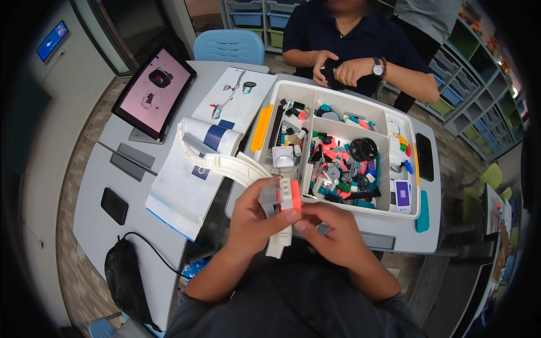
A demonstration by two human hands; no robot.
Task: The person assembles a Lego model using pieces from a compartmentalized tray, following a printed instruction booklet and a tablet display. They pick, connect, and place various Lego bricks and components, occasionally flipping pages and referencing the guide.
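A white curved building-brick track (pixel 234 168) arcs from above the open booklet down to my hands, with a short white end piece (pixel 277 247) hanging below them. My left hand (pixel 248 217) is closed around the track where white, grey and coral bricks join it. The thumb presses the front of a coral brick (pixel 296 194). From the other side, my right hand (pixel 333 230) pinches the same build near that coral brick, thumb next to the left thumb. Its fingertips are partly hidden behind the build.
Beyond my hands stands a white divided bin (pixel 360 212) of mixed bricks, gears and wheels. An open instruction booklet (pixel 174 194), laptop (pixel 155 93), black phone (pixel 114 205) and black pouch (pixel 127 276) lie left. Across the table, another person's hands (pixel 344 70) hold a dark object.
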